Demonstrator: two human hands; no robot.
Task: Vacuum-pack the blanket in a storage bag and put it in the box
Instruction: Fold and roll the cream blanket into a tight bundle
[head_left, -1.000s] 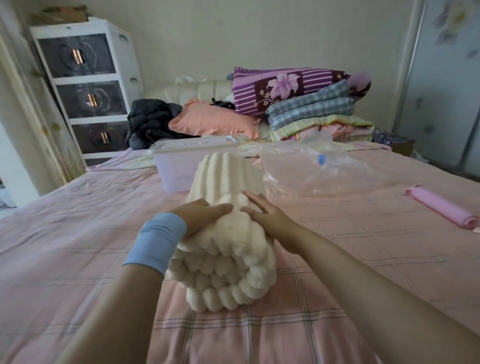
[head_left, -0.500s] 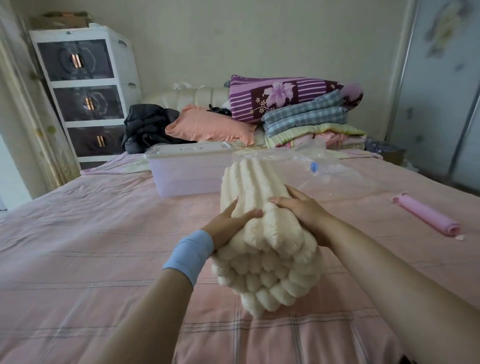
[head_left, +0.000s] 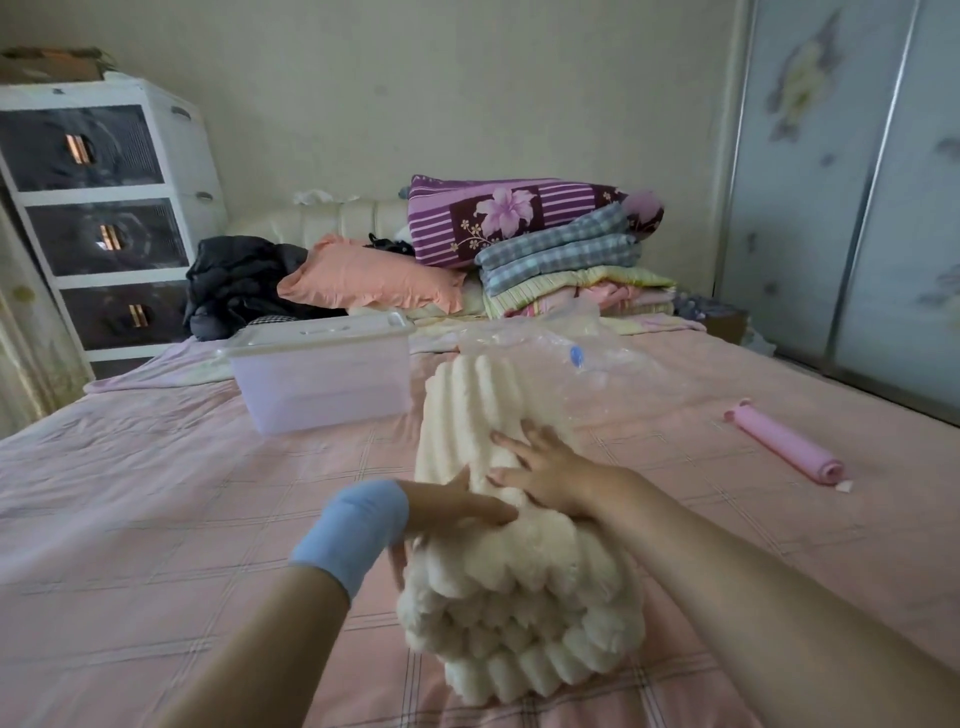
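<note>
A cream, ribbed, fluffy blanket (head_left: 519, 597), folded into a thick bundle, lies on the pink checked bed in front of me. Its far end reaches the clear storage bag (head_left: 634, 379), which has a blue valve (head_left: 576, 356). My left hand (head_left: 447, 514), with a blue wristband, grips the bundle's left side, thumb on top and fingers round the edge. On top of the bundle my right hand (head_left: 545, 470) presses down with spread fingers. The lilac translucent box (head_left: 322, 384) stands with its lid on, to the left behind the blanket.
A pink hand pump (head_left: 784, 447) lies on the bed at the right. Pillows and folded quilts (head_left: 550, 249) are piled at the headboard, with dark clothes (head_left: 234, 280) beside them. A white drawer unit (head_left: 104, 218) stands at the left, a sliding wardrobe (head_left: 857, 182) at the right.
The blanket bundle has moved right and forward, up to the bag. My right hand has shifted from the bundle's side onto its top, fingers spread.
</note>
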